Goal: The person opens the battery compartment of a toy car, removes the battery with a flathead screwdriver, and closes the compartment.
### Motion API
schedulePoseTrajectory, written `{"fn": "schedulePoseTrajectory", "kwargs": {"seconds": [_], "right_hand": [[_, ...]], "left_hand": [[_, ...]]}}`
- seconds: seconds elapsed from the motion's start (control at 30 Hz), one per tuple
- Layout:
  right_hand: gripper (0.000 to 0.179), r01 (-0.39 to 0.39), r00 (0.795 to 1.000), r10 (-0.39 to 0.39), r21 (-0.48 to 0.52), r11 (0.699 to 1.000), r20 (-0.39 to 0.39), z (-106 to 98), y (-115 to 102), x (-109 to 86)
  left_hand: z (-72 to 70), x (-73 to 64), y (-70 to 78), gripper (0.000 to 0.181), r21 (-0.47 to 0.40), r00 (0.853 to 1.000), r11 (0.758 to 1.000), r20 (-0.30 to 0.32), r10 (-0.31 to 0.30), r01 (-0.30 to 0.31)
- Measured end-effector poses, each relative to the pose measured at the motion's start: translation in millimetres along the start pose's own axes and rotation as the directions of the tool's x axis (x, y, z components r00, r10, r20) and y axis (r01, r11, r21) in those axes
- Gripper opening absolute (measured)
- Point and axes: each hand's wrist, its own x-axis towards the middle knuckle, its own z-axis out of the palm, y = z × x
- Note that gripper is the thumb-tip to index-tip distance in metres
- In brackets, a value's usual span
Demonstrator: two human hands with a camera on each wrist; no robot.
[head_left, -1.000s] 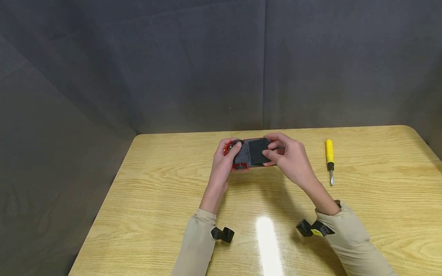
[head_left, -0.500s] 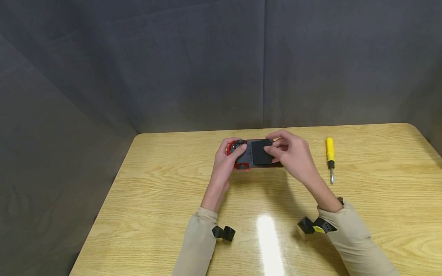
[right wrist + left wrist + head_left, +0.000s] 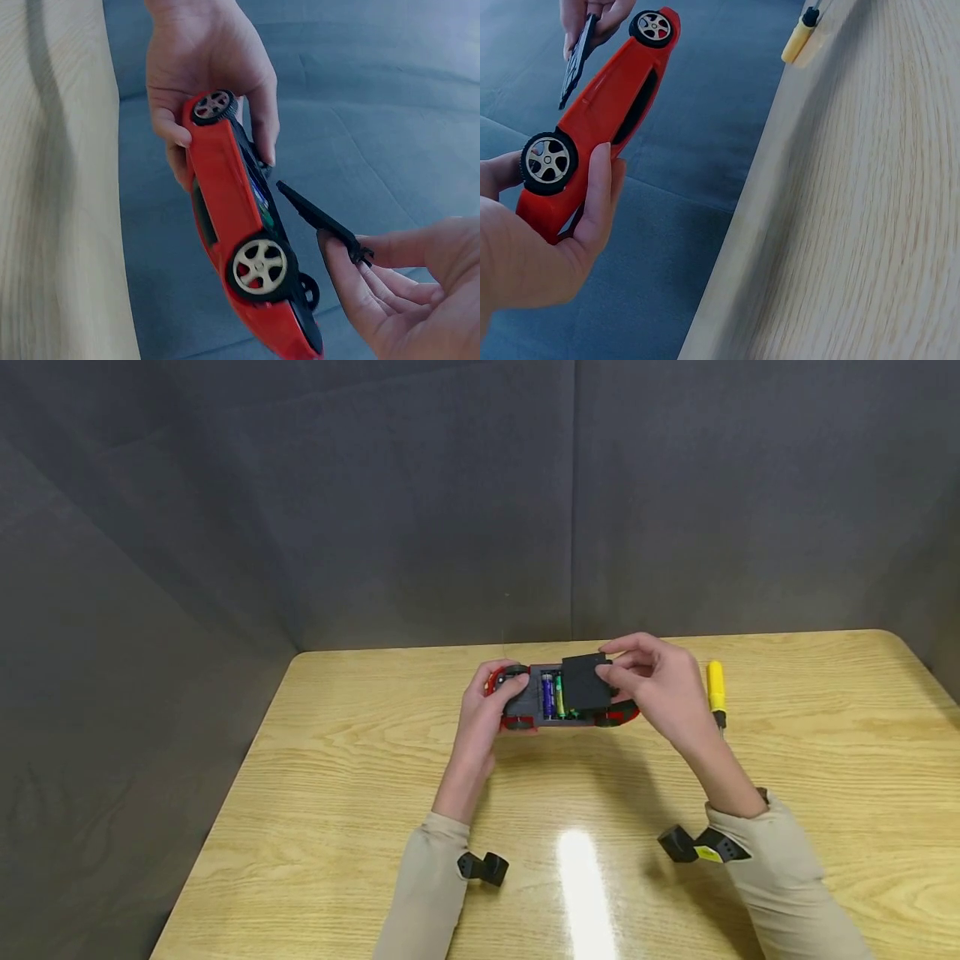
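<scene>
A red toy car (image 3: 604, 101) is held upside down above the table, its dark underside up in the head view. My left hand (image 3: 486, 710) grips one end of it, thumb on the underside and fingers around the body. Between thumb and fingers, my right hand (image 3: 663, 693) pinches a black battery cover (image 3: 587, 682). In the right wrist view the cover (image 3: 319, 219) is tilted and apart from the car. Beside it in the head view, batteries (image 3: 548, 696) with blue and green wrappers show in the underside's compartment; the cover hides the compartment's right part.
A yellow-handled screwdriver (image 3: 716, 687) lies on the wooden table (image 3: 337, 777) to the right, its shaft partly behind my right forearm. Dark cloth (image 3: 420, 510) hangs behind the table's far edge.
The right hand has lifted the battery cover off the car's underside and moved it to the right, exposing batteries. The left hand still grips the car in nearly the same place.
</scene>
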Motion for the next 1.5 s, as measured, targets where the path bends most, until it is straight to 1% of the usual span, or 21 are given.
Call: {"fn": "schedulePoseTrajectory", "kwargs": {"seconds": [0.2,0.4,0.8,1.03,1.2,1.5], "right_hand": [[0.026,-0.022,0.999,0.022,-0.005,1.0,-0.04,-9.8,-0.6,1.0],[0.023,-0.031,0.997,0.032,0.013,0.999,-0.069,-16.6,0.3,2.0],[0.023,-0.062,0.993,0.069,0.073,0.995,-0.096,-34.1,6.0,4.2],[0.018,-0.037,0.991,0.049,0.095,0.995,-0.123,-41.6,7.5,7.4],[0.015,-0.04,0.99,0.054,0.105,0.994,-0.129,-47.2,7.1,8.3],[0.013,-0.054,0.985,0.073,0.123,0.991,-0.156,-52.2,11.6,11.8]], "left_hand": [[-1.6,0.1,1.0,0.036,-0.001,1.0,1.0,-0.01,-0.001,0.001],[-2.4,-0.4,2.0,0.03,-0.013,0.999,1.0,-0.033,-0.007,0.007],[-5.3,0.6,3.7,0.029,-0.036,0.999,0.999,-0.051,-0.006,0.004],[-6.0,2.7,5.1,0.027,-0.019,0.999,1.0,-0.05,0.009,-0.01],[-5.2,3.9,5.7,0.026,-0.038,0.998,0.999,-0.058,0.003,-0.006],[-6.4,4.5,7.6,0.025,-0.038,0.998,0.999,-0.066,0.002,-0.005]]}}
